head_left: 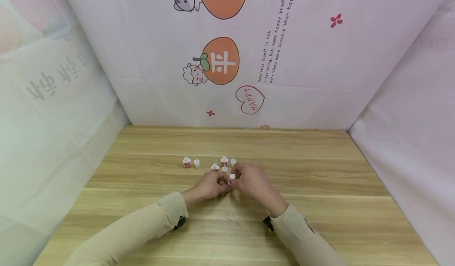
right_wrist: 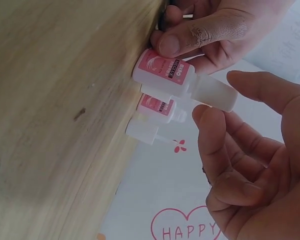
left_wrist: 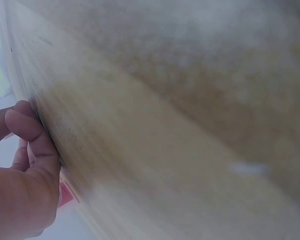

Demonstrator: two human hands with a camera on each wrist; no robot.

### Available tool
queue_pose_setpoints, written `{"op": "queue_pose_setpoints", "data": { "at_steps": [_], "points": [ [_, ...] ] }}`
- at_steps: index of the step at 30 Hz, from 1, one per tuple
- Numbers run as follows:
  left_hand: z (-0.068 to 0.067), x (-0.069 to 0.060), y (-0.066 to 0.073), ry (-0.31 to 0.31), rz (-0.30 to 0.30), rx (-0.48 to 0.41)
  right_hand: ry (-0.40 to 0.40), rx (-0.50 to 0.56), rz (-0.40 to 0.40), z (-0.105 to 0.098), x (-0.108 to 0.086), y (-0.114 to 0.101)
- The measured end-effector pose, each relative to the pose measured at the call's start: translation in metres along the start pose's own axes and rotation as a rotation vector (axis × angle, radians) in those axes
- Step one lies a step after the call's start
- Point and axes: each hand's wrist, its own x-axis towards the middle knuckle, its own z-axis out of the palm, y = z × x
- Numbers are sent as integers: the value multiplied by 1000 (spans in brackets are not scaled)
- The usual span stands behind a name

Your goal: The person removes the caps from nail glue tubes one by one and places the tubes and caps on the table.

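Note:
A small nail glue bottle (right_wrist: 162, 72) with a pink label stands upright on the table, its white cap (right_wrist: 215, 92) on top. My left hand (head_left: 212, 183) holds the bottle low down, thumb and fingertips at its side in the right wrist view. My right hand (head_left: 253, 181) pinches the cap between thumb and forefinger. In the left wrist view the left hand (left_wrist: 25, 175) has bent fingers, and what they hold is hidden. Just beyond the hands are another open bottle (head_left: 224, 162) and a loose brush cap (right_wrist: 144, 131), its thin stem pointing up.
Further left stand an uncapped bottle (head_left: 187, 163) and a loose cap (head_left: 197, 163). Close beyond the left hand are one more bottle (head_left: 215, 167) and a cap (head_left: 224, 169). Printed white cloth (head_left: 302, 100) walls the wooden table (head_left: 320, 171) at the back and both sides.

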Motion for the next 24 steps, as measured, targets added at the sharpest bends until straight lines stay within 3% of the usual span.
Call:
{"op": "queue_pose_setpoints", "data": {
  "at_steps": [24],
  "points": [
    [0, 0, 0, -2, -12, 31, -2, -15, -14, -1, -1, -2]
  ]
}}
